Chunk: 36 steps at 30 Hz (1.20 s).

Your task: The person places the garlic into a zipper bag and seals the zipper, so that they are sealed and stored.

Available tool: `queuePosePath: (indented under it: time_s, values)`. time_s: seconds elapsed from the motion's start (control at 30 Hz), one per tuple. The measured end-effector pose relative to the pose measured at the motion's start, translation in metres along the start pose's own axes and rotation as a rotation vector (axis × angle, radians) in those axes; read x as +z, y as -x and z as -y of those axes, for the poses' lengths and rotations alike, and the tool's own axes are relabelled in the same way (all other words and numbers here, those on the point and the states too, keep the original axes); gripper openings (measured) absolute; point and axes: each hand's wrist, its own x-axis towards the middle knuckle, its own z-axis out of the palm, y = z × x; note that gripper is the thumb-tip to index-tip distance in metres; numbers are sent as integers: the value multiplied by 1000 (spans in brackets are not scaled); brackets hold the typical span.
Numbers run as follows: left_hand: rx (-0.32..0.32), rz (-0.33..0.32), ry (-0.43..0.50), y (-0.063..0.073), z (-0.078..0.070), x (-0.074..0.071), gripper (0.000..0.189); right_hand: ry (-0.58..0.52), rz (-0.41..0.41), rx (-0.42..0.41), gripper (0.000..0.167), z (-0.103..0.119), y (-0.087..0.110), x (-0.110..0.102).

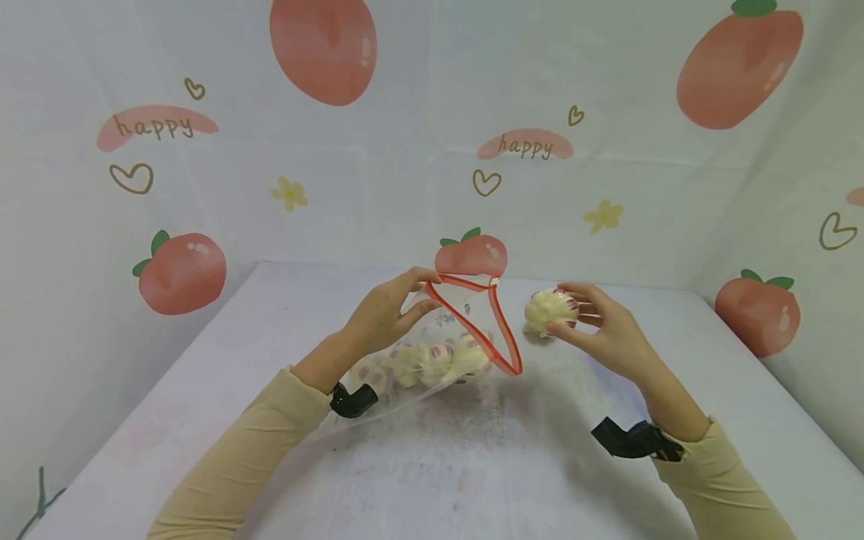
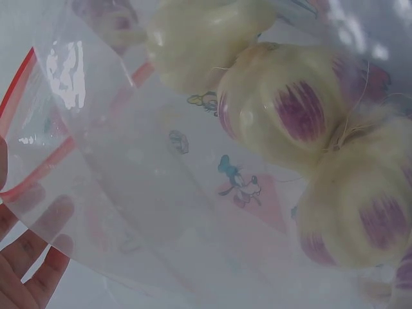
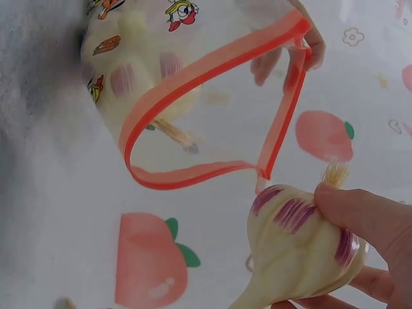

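My left hand (image 1: 385, 311) pinches the rim of a clear zip bag (image 1: 466, 319) edged in red, and its mouth gapes toward the right. Inside the bag lie several garlic bulbs (image 2: 290, 109), cream with purple streaks. To the right of that mouth, my right hand (image 1: 604, 330) grips one garlic bulb (image 3: 302, 238) between thumb and fingers, just above the table. In the right wrist view this bulb is beside the red rim (image 3: 193, 174), its stem pointing down and left. Cartoon figures are printed on the bag (image 2: 141, 212).
A white table (image 1: 432, 487) spreads under both hands, with faint smudges on it. Behind stands a white cloth backdrop (image 1: 405, 195) printed with red fruits, hearts and the word happy. Black straps (image 1: 631, 439) sit at both wrists.
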Motion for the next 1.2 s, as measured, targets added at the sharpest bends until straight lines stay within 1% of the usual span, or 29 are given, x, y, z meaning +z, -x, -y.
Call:
queuePosePath:
  time_s: [0.33,0.57,0.77,1.0,1.2]
  values:
    - [2,-5,3,0,-1,-1,36,-24,-15,-61,57,9,0,6]
    - [15,-12,-1,-1,-1,-1,36,-8,-2,-74,58,12,-2,12]
    - [35,-23,-1,-2,0,-1,36,-22,10,-94,57,16,-3,16]
    - [41,-28,-3,-3,0,-2,38,-48,10,-125,55,21,-5,19]
    - [56,-26,1,-5,0,-3,35,-64,32,-122,55,26,-6,22]
